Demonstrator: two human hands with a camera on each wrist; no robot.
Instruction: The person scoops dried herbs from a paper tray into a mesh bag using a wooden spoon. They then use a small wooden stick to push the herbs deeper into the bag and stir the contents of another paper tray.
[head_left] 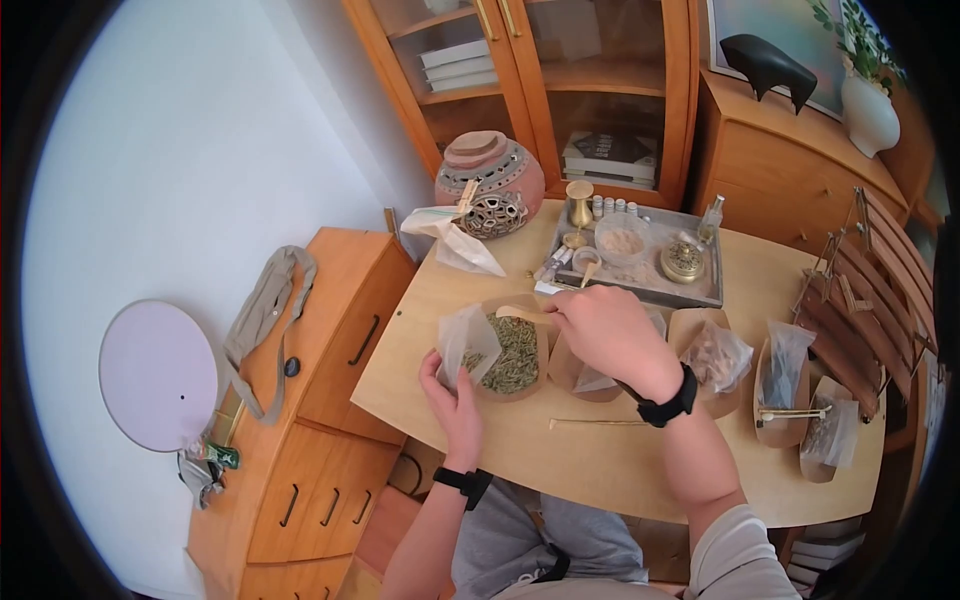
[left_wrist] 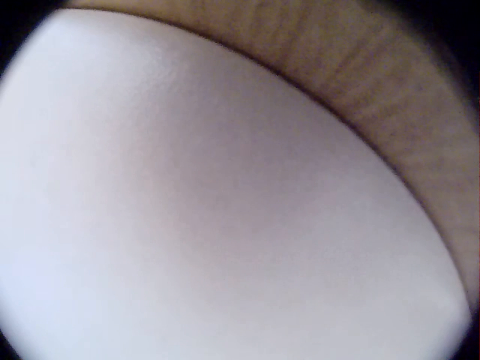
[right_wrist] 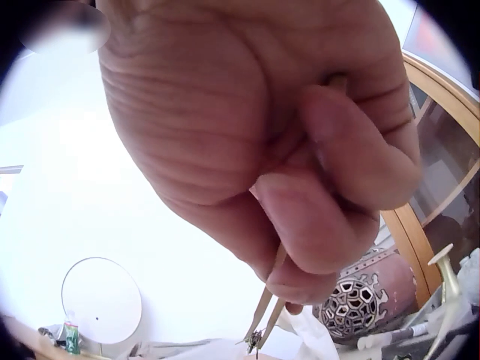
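Right fingers point(right_wrist: 315, 225) — wooden tool point(head_left: 525, 315) gripped, herbs point(head_left: 515, 358) beneath

On my table point(head_left: 600, 460), a jar point(head_left: 515, 178) stands left of the tray point(head_left: 690, 297). Before the tray's left end, nearer me, lies a dish point(head_left: 543, 362) of herbs point(head_left: 515, 362); behind the tray, a cabinet point(head_left: 590, 78).

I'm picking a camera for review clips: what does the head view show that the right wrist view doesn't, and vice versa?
Only the head view shows the left hand gripping a translucent bag, the tray of dried green herbs, and the black animal figurine.

Only the right wrist view shows the two prongs of the wooden tweezers distinctly, with a green scrap at their tips.

Both show the right hand, the pink openwork pot and the brass-coloured goblet.
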